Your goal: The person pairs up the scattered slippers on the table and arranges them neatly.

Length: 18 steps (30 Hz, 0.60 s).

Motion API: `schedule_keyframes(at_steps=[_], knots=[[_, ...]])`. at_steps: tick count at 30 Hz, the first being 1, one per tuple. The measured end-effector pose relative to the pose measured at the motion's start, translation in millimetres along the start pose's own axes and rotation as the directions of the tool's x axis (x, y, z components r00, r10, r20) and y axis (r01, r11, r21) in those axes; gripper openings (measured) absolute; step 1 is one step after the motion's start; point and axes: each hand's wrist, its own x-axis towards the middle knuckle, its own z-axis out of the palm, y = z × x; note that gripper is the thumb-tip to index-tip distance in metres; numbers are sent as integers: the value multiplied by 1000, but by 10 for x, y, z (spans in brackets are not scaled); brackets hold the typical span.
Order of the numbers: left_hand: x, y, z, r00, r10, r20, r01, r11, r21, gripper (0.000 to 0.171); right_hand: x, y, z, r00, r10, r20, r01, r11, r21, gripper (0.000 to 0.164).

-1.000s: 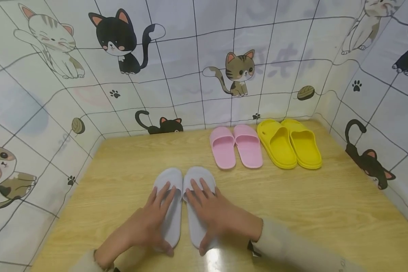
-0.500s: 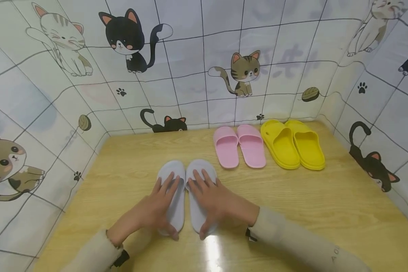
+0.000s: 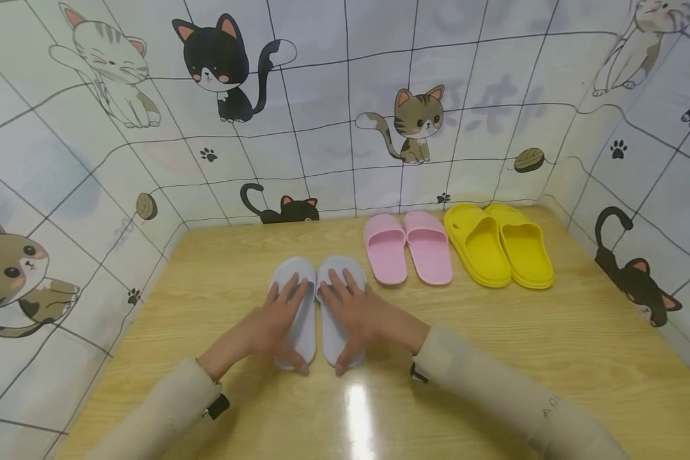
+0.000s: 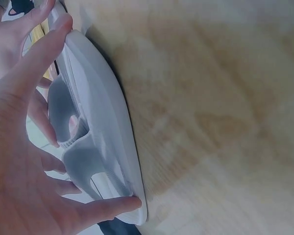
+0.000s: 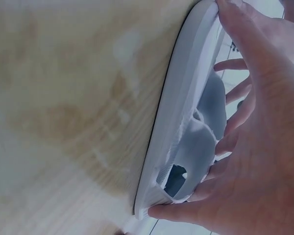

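A pair of white slippers lies side by side on the wood-patterned surface in the head view, toes pointing away from me. My left hand (image 3: 273, 327) lies spread over the left white slipper (image 3: 306, 333), fingertips on its strap and thumb at its heel. Over the right white slipper (image 3: 329, 333) my right hand (image 3: 361, 317) spreads the same way. In the left wrist view the little finger touches the outer edge of the left slipper (image 4: 105, 93) near the toe. The right wrist view has the thumb against the heel of the right slipper (image 5: 186, 93). Fingers look mostly straight.
Pink slippers (image 3: 428, 255) stand near the back wall, right of the white pair. Beside them, farther right, are yellow slippers (image 3: 526, 255). Walls with cat drawings (image 3: 322, 140) enclose the wooden surface (image 3: 466, 332) at the back and both sides.
Both hands have moved away from me toward the back wall, and the white slippers have slid along with them. The pink and yellow pairs stay in place, while the view has shifted slightly.
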Motion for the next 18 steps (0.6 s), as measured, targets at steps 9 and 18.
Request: schedule_keyframes(at_steps=[9,18], knots=[[335,-150,-110,1000,-15,11,15,1000,16,157,260,167,-138,999,39,17,-39,999,-17,157],[606,-247,-166,995,-83,52,83,996,12,160,494,347,-211,995,77,58,-73,995,-63,155]])
